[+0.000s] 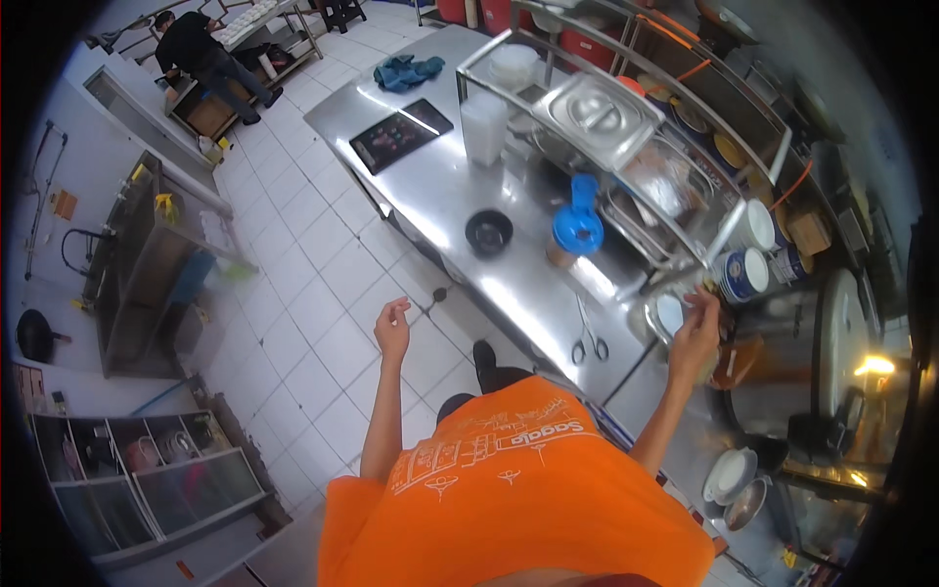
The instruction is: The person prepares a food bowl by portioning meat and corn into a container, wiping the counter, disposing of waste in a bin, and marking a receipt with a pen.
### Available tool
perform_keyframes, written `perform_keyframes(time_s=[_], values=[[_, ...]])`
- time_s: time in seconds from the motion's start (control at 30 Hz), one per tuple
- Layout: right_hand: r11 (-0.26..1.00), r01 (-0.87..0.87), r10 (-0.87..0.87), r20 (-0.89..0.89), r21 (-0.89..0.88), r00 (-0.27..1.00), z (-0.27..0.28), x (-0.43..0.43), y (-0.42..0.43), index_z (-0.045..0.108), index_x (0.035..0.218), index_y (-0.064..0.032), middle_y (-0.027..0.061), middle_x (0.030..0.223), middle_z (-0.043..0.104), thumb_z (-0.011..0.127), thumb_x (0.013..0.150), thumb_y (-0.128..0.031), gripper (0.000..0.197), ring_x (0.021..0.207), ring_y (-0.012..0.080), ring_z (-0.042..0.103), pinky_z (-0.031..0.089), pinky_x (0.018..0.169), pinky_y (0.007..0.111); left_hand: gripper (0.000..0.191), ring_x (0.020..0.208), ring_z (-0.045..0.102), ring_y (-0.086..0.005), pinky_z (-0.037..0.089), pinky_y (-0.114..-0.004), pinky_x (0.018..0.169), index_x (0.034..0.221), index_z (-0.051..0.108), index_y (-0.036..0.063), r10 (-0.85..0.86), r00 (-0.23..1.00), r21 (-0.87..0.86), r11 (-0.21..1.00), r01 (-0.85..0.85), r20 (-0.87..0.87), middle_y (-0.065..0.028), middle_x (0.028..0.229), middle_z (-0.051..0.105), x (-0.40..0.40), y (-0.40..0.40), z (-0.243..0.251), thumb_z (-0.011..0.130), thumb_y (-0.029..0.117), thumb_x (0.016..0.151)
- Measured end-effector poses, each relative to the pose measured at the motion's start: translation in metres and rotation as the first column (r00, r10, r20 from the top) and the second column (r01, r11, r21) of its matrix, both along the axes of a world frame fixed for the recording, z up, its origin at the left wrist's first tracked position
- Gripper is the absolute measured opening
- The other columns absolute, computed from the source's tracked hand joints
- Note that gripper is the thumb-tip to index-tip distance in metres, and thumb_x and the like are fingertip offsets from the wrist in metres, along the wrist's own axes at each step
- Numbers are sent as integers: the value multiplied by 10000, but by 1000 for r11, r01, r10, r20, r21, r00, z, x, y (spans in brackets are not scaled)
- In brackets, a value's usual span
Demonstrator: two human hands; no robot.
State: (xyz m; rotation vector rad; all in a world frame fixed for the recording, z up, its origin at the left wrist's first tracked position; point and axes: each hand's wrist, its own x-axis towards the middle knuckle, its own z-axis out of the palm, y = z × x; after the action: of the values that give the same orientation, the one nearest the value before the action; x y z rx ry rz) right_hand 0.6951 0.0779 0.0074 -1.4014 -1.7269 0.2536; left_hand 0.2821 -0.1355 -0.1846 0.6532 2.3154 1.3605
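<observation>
My left hand (393, 330) hangs over the tiled floor with its fingers loosely bent, nothing visible in it. Beyond the front end of the steel table, my right hand (698, 326) reaches over a metal tray with a white container (670, 314). Something small shows by its fingertips; whether it is held is unclear. Scissors with grey handles (588, 345) lie on the steel table (524, 293), left of that hand. Farther back stand a black bowl (489, 233) and a cup with a blue lid (578, 233). A large steel pot (777, 352) is just right of my right hand.
A raised steel rack (506, 95) holds a lidded steel pan (598, 110) and plastic containers. On the table lie a tablet (401, 136) and a teal cloth (408, 73). A lit flame (874, 365) shows at right. Another person (202, 62) works far left, near a sink counter (139, 271).
</observation>
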Motion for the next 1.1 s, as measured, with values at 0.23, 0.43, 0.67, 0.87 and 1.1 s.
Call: perform_keyframes(time_s=[0.23, 0.43, 0.67, 0.87, 1.1], values=[[992, 52, -41, -99, 113, 994, 48, -108, 54, 518, 1278, -51, 119, 1065, 653, 361, 809, 104, 518, 940, 186, 610, 476, 818, 295, 251, 1019, 627, -161, 477, -279, 888, 1089, 630, -3, 26, 980, 404, 913, 57, -197, -93, 1047, 681, -182, 199, 78, 487, 180, 993], [889, 454, -446, -114, 63, 888, 18, -126, 17, 488, 1306, -55, 124, 1096, 633, 393, 890, 35, 436, 1007, 207, 606, 492, 864, 321, 283, 1022, 602, -303, 461, -381, 898, 1086, 652, 107, -330, 730, 265, 779, 569, -598, -107, 1060, 662, -261, 504, 152, 678, 189, 817], [539, 834, -841, -24, -115, 540, -2, -222, -67, 479, 1318, -72, 133, 1081, 625, 374, 924, -60, 408, 998, 225, 611, 486, 771, 328, 1214, 1391, 157, -473, 266, -682, 1030, 1511, 160, 308, -835, 439, -481, 550, 683, -331, -138, 1540, 178, -232, 738, 103, 811, 602, 529], [397, 903, -913, 24, -164, 406, 13, -286, -78, 476, 1324, -76, 148, 1116, 612, 360, 917, -70, 423, 1033, 245, 605, 489, 795, 364, 1318, 1364, 220, -466, 267, -621, 1063, 1521, 148, 236, -935, 285, -608, 355, 710, -213, -221, 1496, 225, -219, 749, 115, 819, 657, 467], [494, 867, -861, 101, -73, 499, 7, -295, -61, 454, 1345, -103, 128, 1088, 628, 397, 925, -37, 428, 845, 187, 598, 482, 650, 287, 1356, 1340, 302, -397, 321, -532, 1043, 1503, 210, 133, -892, 307, -378, 424, 823, -331, -314, 1371, 366, -254, 753, 134, 816, 706, 433]])
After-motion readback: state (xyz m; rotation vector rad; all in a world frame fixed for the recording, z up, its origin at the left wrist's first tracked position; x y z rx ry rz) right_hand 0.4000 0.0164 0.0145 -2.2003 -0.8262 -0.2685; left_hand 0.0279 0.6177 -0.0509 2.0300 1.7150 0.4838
